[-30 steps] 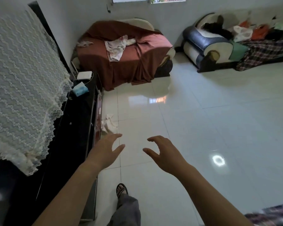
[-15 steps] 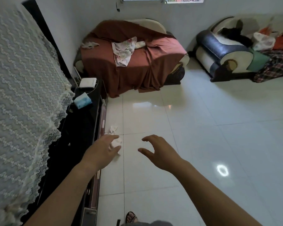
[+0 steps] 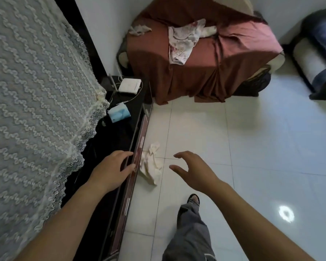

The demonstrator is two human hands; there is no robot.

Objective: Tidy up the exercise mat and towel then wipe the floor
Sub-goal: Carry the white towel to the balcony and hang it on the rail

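Note:
A crumpled cream cloth lies on the white tiled floor, right against the edge of a low black cabinet. My left hand hovers just left of the cloth, over the cabinet's edge, fingers apart and holding nothing. To the right of the cloth my right hand is open with curled fingers, a short gap away from it. No exercise mat is in view.
A lace-covered object fills the left. On the cabinet sit a white router and a blue tissue pack. A brown-draped sofa with a pale garment stands ahead. My foot in a sandal is below.
I have stepped forward and tilted down, so the cloth on the floor is now much closer, lying between my two hands. Both hands stay open and have lowered towards it.

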